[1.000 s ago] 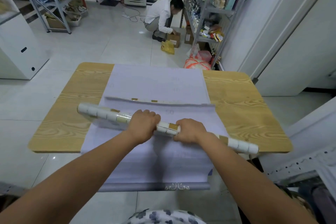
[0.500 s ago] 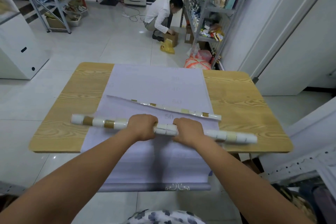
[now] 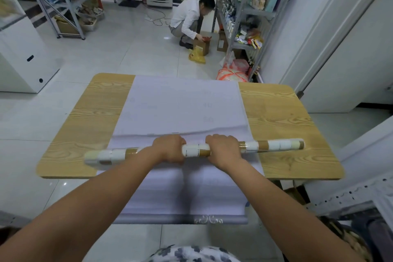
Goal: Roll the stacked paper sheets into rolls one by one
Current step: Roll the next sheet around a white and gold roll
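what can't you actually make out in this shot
All in the head view:
- paper roll: its left end is blurred; parts are covered by the left hand and right hand.
- stacked sheets: print too faint to read; the sheet count cannot be told.
- table: middle of its near edge is hidden under the overhanging sheets.

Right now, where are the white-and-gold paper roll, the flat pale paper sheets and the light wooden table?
white-and-gold paper roll [image 3: 196,150], head view, its middle stretch.
flat pale paper sheets [image 3: 180,104], head view, the top sheet's middle.
light wooden table [image 3: 282,125], head view, bare top on the right.
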